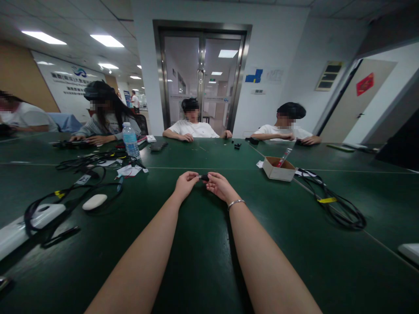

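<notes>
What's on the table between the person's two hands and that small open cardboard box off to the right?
In the head view, only bare dark green tabletop lies between the right hand, pinching a small black part with the left hand, and the small open cardboard box.

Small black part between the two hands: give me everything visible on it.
The small black part is a tiny dark piece, too small to make out its shape, parts or material. It is pinched between the fingertips of the left hand and the right hand, held just above the green table in front of the person. A pale tip seems to show at its left end, by the left fingers. Only the fingertips touch it; it looks clear of the table.
</notes>
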{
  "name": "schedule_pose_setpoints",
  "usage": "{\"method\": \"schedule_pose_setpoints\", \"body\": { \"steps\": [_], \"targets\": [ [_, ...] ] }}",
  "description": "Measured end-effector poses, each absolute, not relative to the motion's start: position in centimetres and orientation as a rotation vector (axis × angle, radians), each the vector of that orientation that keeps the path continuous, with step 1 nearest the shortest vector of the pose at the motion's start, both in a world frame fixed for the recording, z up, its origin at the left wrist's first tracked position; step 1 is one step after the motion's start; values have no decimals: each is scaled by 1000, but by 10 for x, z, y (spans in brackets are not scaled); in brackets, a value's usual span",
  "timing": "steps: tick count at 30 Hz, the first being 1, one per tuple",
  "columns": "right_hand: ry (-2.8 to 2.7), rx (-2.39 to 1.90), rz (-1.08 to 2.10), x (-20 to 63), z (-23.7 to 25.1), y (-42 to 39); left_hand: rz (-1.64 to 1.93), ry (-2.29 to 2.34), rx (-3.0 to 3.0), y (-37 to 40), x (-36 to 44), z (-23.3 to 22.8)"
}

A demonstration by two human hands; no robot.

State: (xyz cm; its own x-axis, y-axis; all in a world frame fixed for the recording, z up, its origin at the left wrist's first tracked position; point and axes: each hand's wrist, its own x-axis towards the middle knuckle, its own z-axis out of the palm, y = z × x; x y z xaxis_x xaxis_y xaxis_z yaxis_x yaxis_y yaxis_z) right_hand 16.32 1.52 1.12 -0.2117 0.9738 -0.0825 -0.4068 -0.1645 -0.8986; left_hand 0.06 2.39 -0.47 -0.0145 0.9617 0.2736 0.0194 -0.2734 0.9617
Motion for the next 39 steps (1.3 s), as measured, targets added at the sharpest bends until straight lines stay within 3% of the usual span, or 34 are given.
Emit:
{"method": "schedule_pose_setpoints", "body": {
  "steps": [39],
  "targets": [
    [-1065, -769, 1631, 166, 4, 18, 1209, 1303, 1526, 22, -6, -3]
  ]
}}
